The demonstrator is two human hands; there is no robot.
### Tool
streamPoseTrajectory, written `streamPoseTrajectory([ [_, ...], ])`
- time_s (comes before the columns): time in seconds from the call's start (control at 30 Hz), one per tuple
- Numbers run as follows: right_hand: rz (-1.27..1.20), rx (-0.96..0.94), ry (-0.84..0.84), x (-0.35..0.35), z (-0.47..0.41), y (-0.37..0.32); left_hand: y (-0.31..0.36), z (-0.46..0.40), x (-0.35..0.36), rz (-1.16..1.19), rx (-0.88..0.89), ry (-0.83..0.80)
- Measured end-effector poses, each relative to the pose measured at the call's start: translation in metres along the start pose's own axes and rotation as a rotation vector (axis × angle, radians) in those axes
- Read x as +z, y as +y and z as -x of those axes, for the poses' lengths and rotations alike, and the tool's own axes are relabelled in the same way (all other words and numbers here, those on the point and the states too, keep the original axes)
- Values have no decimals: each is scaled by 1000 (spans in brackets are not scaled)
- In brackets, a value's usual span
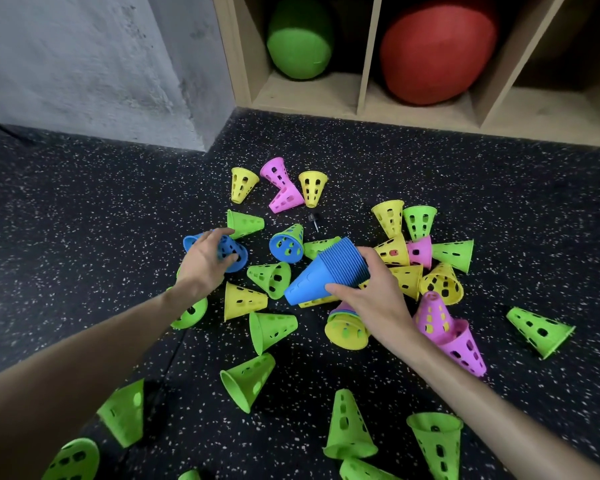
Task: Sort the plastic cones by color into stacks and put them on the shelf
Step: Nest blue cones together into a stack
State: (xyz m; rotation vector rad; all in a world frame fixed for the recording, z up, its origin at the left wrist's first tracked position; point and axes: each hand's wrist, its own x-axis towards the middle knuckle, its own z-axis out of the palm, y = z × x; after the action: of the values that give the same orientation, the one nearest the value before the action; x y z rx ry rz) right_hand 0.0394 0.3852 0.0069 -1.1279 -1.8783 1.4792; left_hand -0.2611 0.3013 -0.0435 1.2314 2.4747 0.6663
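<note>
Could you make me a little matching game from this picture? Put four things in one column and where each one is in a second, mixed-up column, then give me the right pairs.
Things:
1. stack of blue cones
2. single blue cone
3. red ball
4. green ball

Places:
A. in the left shelf compartment
B. gripped in the right hand
C. in the middle shelf compartment
D. on the floor under the left hand, whose fingers curl round it

Pairs: 1-B, 2-D, 3-C, 4-A
</note>
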Motion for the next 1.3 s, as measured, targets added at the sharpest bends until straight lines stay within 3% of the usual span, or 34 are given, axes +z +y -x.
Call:
streamPoseTrajectory([
  [0.13,-12,-8,10,-1,-1,4,3,-1,-4,58,-21,128],
  [0.3,-2,-28,92,-4,-5,8,34,28,-6,379,-25,257],
  [0.43,-90,-20,248,-3,-8,8,63,66,0,576,-4,266],
  [0.57,-172,-10,283,-2,-8,11,81,89,12,758,2,189],
  [0.97,-286,-12,110,12,5,10,110,103,26,798,5,123],
  [1.13,-246,9,105,13,5,15,109,99,19,727,46,86],
  [1.3,-152,-30,215,5,3,14,102,73,19,648,110,8],
])
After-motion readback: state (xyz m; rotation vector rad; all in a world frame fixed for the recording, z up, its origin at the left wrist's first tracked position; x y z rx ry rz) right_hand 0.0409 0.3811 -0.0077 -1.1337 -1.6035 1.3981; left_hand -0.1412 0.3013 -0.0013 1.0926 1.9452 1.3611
